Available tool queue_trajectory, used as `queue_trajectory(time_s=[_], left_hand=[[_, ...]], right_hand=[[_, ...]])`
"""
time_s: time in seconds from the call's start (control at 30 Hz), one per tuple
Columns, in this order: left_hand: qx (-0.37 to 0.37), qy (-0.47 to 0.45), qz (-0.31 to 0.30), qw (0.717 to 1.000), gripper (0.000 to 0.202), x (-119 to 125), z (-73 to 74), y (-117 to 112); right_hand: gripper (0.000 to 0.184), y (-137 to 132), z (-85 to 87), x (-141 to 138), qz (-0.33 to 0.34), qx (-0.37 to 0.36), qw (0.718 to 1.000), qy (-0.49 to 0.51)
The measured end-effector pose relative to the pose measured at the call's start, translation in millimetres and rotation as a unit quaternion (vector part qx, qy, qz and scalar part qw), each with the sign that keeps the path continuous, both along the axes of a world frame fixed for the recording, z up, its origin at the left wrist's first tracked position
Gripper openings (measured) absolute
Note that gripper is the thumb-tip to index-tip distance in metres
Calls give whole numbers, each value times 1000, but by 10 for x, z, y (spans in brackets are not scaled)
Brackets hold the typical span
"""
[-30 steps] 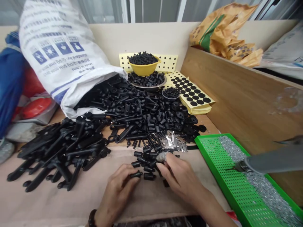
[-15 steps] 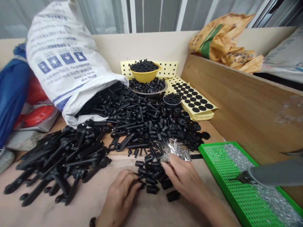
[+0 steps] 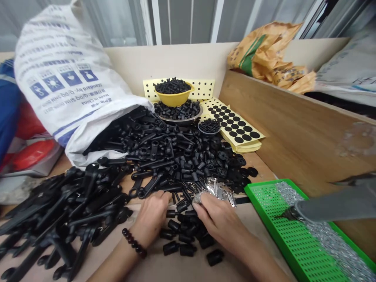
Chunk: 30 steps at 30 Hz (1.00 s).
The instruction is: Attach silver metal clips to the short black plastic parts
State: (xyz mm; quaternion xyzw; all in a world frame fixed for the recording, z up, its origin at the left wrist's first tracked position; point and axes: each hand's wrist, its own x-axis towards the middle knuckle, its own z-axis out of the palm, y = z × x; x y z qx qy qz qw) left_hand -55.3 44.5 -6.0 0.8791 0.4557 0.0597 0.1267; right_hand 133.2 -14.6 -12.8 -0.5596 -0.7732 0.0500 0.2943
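My left hand, with a dark bead bracelet at its wrist, reaches to the near edge of the black parts. Its fingers are curled together and their tips are hidden. My right hand is closed beside the shiny metal clips; a greyish wrap covers one fingertip, and anything held is hidden. Between and below the hands lie several short black cylinders. Small dark springs or screws lie just beyond them.
A heap of black handles lies left, below a white sack spilling black parts. A yellow bowl, a sticker stack and a wooden board stand behind. At right, a driver-like tool overhangs a green tray.
My left hand has moved forward, from beside the black cylinders to the edge of the parts heap. My right hand stays by the metal clips. The view has shifted slightly.
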Motion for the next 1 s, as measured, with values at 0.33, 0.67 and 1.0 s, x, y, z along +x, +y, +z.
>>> queue_trajectory(time_s=[0.33, 0.67, 1.0], left_hand=[[2, -202, -168, 965, 21, 117, 116, -77], [204, 165, -82, 961, 22, 195, 269, 391], [157, 19, -83, 984, 16, 112, 299, 516]], right_hand=[[27, 79, -27, -40, 36, -9, 999, 13], [26, 128, -109, 78, -32, -33, 993, 104], [26, 81, -72, 91, -58, -18, 983, 176]])
